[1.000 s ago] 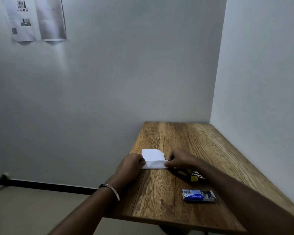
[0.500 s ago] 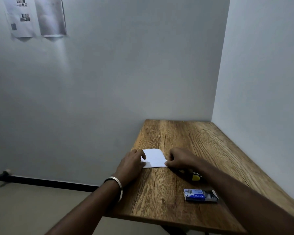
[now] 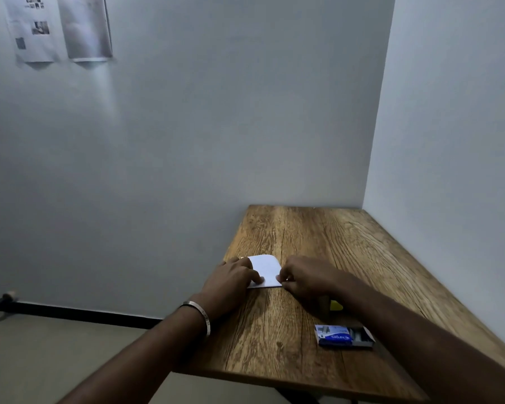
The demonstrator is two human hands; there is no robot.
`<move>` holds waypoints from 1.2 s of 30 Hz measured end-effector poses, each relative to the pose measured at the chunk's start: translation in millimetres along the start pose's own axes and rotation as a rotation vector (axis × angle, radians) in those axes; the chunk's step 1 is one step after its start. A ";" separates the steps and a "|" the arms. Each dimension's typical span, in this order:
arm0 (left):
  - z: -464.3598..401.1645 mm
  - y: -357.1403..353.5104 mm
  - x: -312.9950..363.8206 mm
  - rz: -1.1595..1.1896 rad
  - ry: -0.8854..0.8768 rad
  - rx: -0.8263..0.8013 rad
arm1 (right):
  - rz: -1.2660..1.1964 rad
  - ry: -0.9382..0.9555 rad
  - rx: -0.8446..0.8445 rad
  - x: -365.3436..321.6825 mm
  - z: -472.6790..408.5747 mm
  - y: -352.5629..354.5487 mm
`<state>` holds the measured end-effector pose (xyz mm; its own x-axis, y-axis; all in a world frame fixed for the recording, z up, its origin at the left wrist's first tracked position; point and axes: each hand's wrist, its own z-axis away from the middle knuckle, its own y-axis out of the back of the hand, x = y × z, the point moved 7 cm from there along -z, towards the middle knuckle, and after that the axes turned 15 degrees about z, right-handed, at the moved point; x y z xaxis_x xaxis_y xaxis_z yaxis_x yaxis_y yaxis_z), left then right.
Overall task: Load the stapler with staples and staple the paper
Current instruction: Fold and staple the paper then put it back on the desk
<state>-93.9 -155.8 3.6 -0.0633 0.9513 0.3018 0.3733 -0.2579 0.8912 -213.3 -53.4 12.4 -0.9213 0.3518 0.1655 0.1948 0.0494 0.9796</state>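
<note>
I see a wooden desk (image 3: 318, 243) with strong brown grain and a faint sheen. The folded paper (image 3: 266, 269) on it looks white, smooth and matt. On my left wrist the bracelet (image 3: 200, 312) is polished metal and catches the light. The staple box (image 3: 343, 336) looks like printed card, slightly glossy on its blue face. The walls (image 3: 216, 112) are painted, flat and matt; the printed sheets (image 3: 59, 27) pinned there are plain paper.

The left hand (image 3: 231, 282) has slid farther onto the folded paper (image 3: 266, 271).
</note>
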 end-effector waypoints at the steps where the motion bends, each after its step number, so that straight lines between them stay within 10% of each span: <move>1: 0.1 -1.9 -2.2 0.019 0.031 -0.011 | -0.024 0.006 -0.048 -0.6 -0.8 -1.9; 15: 14.9 7.4 -37.4 0.254 0.647 0.100 | -0.327 -0.350 -0.073 13.8 6.3 -4.0; 36: 27.7 5.7 -28.7 0.334 0.671 0.231 | -0.346 -0.545 0.005 3.9 16.7 -2.2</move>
<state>-64.3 -179.9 -9.4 -0.4317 0.5052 0.7473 0.6497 -0.4006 0.6461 -211.7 -36.5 8.9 -0.6287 0.7389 -0.2424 -0.0795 0.2490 0.9652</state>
